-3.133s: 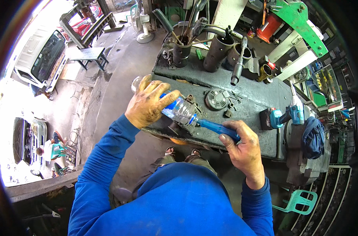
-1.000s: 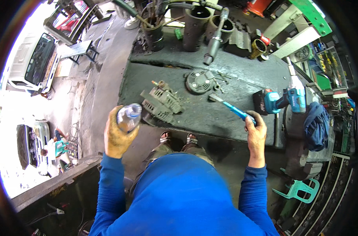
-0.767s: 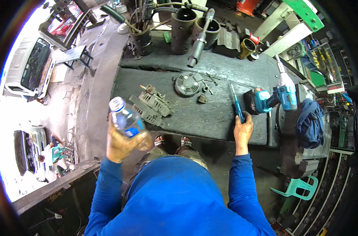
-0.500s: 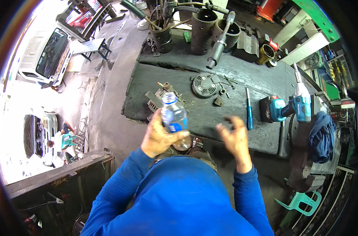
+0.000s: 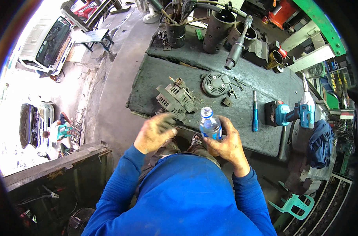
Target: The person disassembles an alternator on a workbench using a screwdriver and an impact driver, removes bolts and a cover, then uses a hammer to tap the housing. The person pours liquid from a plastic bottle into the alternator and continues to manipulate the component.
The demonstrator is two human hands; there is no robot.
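My right hand (image 5: 229, 143) is wrapped round a clear plastic bottle (image 5: 210, 126) with a blue label. The bottle is tilted slightly, its neck up and uncapped, just off the front edge of the dark workbench (image 5: 147, 84). My left hand (image 5: 154, 133) is apart from the bottle, fingers partly spread and somewhat blurred, with nothing visible in it. Beyond that hand, near the bench's front edge, lies a dirty alternator (image 5: 175, 99). A round slotted cover (image 5: 215, 84) sits farther back, beside several small loose parts (image 5: 227, 102).
A blue screwdriver (image 5: 255, 112) and a teal cordless impact wrench (image 5: 304, 113) lie to the right, near a blue cloth (image 5: 320, 143). Metal canisters (image 5: 218, 33) with tools stand at the back. A green plastic stool (image 5: 297, 206) is at lower right. A person (image 5: 59, 131) is far left.
The bottle has passed from my left hand to my right and moved rightward. My left hand has let go of it. The view has shifted slightly, uncovering the alternator.
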